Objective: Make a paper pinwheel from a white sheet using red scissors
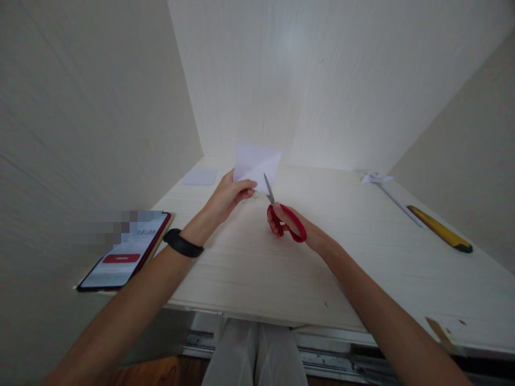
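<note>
My left hand [229,195] pinches the lower left part of a white sheet of paper [256,162], thumb in front, and holds it up above the table. In my right hand [284,217] is a pair of scissors [298,228] with red handles, my thumb and fingers through the loops. The metal blades are parted and point up at the paper's lower right edge. One blade lies in front of the sheet; whether the paper sits between the blades I cannot tell. A black band is around my left wrist.
Flat at the back left lies another white paper [200,176]. A phone [124,254] with a lit screen rests at the left edge. To the right are a white paper stick with a folded top [396,201] and a yellow utility knife [438,228]. Walls enclose the white table [257,279] on three sides.
</note>
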Tool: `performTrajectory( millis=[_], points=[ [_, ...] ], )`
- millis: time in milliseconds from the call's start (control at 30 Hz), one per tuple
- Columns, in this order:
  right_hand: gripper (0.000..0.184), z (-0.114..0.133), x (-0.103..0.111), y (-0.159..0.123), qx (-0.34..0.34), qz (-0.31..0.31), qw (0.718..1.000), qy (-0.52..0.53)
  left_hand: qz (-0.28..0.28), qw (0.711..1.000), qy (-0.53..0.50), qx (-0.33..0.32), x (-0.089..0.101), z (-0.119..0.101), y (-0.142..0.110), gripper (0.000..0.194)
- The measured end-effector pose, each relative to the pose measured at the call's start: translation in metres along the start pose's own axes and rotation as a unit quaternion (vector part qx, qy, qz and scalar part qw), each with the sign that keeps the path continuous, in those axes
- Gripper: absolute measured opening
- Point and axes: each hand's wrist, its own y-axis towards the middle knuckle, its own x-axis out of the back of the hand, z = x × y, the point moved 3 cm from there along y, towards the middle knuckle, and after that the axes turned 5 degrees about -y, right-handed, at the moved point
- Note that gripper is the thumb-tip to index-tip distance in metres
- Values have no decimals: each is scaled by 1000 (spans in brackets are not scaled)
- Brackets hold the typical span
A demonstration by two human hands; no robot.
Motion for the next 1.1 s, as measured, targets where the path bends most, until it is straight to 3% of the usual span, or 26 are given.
performTrajectory(
  millis=[167,433,667,900,1100],
  points=[
    [65,14,0,-5,14,-15,1000,-13,9,999,29,-13,-6,-12,-10,19],
    [59,60,-19,-54,46,-57,997,-18,-1,996,76,-51,-30,-59,-59,24],
    [54,89,-25,-76,54,-123,990,-38,-28,995,5,-100,-52,-81,-80,29],
    [54,114,-31,-88,81,-139,987,-30,-24,990,-91,-105,-71,-100,-105,28],
    [55,130,-38,-93,85,-158,983,-30,-22,989,-69,-130,-83,-114,-116,24]
  ],
)
